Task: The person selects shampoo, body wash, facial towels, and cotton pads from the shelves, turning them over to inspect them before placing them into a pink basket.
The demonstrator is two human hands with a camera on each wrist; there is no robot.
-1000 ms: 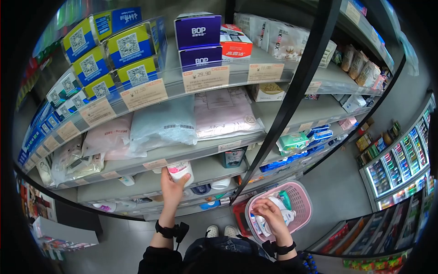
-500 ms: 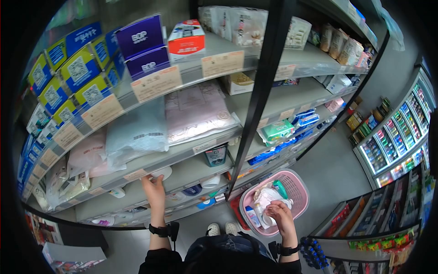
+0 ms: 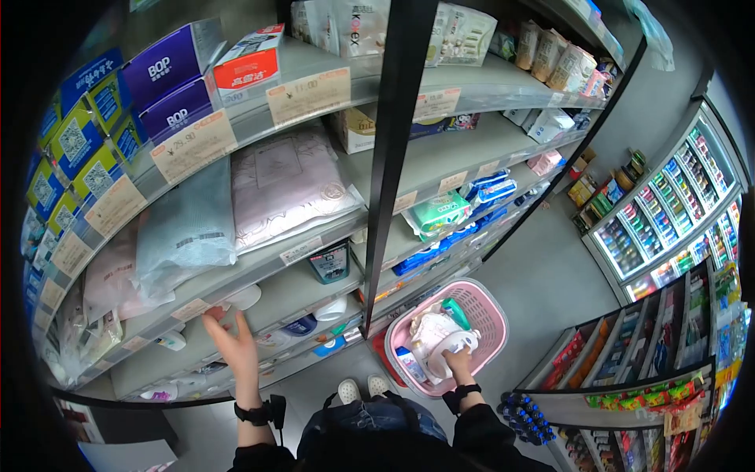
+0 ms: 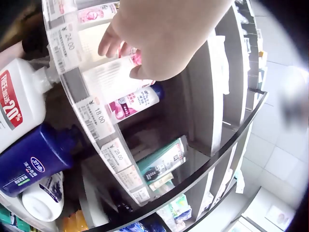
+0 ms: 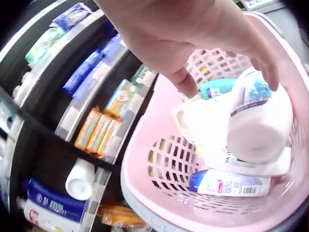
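My left hand [image 3: 224, 318] reaches up to a lower shelf [image 3: 275, 295], fingers spread, its fingertips against a white ribbed tub with a pink label [image 4: 108, 79] that stands behind the price rail. The tub [image 3: 244, 297] shows just past the fingers in the head view. My right hand [image 3: 456, 359] is down in the pink basket [image 3: 491, 315], fingers relaxed over a white bottle with a blue label [image 5: 260, 121]. One finger rests on that bottle. Other bottles and a white pack [image 5: 231, 181] lie beneath it.
A black upright post [image 3: 385, 157] divides the shelving. Folded packs, boxes and price tags fill the upper shelves. A dark blue bottle [image 4: 34, 159] and a white pump bottle [image 4: 14, 111] stand lower down. A lit drinks cabinet [image 3: 668, 228] lines the right side of the grey aisle floor.
The left hand carried the white tub up and set it on the shelf, then opened. The right hand lowered the white bottle into the basket. The view swung right.
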